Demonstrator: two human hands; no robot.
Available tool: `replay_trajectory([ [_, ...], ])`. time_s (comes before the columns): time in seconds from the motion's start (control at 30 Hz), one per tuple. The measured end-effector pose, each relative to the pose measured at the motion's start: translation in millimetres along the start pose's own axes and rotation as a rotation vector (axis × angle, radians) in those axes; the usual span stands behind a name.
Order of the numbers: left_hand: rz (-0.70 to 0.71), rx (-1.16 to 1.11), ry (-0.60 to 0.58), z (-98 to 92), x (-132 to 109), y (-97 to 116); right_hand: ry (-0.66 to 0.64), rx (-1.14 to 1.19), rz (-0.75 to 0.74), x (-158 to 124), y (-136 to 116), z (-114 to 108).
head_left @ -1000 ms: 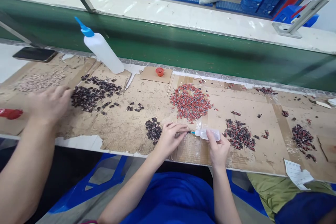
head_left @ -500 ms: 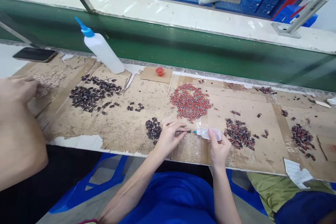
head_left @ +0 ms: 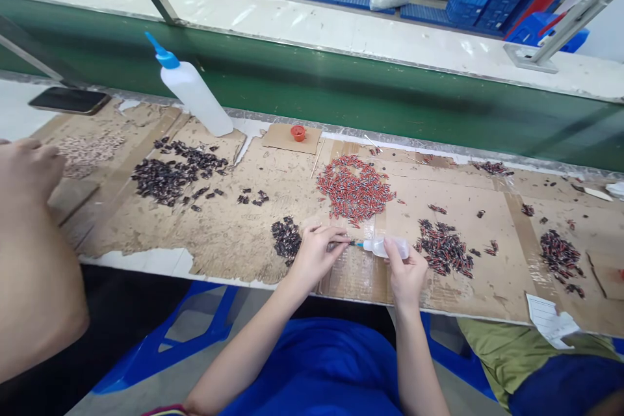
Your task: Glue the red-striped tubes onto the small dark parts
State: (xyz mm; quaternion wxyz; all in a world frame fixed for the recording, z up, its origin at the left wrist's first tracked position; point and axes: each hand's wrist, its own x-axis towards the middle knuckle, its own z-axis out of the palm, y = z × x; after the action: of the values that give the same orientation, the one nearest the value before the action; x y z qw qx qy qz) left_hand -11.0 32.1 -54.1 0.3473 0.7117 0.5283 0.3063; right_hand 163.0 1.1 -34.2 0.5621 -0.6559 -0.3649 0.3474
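Note:
Between its fingertips, my left hand [head_left: 319, 250] pinches a small black part [head_left: 351, 243]. My right hand [head_left: 407, 276] grips a small translucent squeeze bottle [head_left: 387, 247] lying sideways, its thin blue tip pointing left at the black part. Whether the tip touches the part is too small to tell. Just left of my left hand is a heap of black parts [head_left: 286, 238]. Beyond both hands spreads a large pile of red-and-silver pieces [head_left: 355, 188]. A pile of joined black-and-red pieces [head_left: 444, 248] lies right of my right hand.
A large white bottle with a blue nozzle [head_left: 197, 94] leans at the back, near a red cup [head_left: 298, 133]. More black parts [head_left: 166, 179] lie left. A co-worker's arm [head_left: 39, 260] reaches in at far left, near a phone [head_left: 71, 101]. Cardboard [head_left: 234, 240] covers the table.
The co-worker's hand at far left has drawn back leftward from the pale small pieces. My two hands keep nearly the same position, with the bottle tip still at the black part.

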Motion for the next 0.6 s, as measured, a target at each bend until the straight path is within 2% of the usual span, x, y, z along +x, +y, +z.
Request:
replay_trajectory([
  [0.17, 0.005, -0.007, 0.000, 0.1, 0, -1, 0.074, 0.068, 0.027, 1, 6, -1],
  [0.33, 0.014, -0.034, -0.019, -1.4, 2, 2, 0.224, 0.299, -0.026, 4, 14, -7],
  [0.47, 0.079, -0.095, -0.037, -8.1, 2, 3, 0.152, 0.296, -0.077, 2, 14, -6],
  [0.53, 0.086, -0.089, 0.021, -14.9, 4, 5, 0.114, 0.268, -0.096, 1, 13, -2],
  [0.6, 0.049, 0.016, 0.126, -22.1, 6, 8, 0.085, 0.242, -0.101, 1, 13, 2],
])
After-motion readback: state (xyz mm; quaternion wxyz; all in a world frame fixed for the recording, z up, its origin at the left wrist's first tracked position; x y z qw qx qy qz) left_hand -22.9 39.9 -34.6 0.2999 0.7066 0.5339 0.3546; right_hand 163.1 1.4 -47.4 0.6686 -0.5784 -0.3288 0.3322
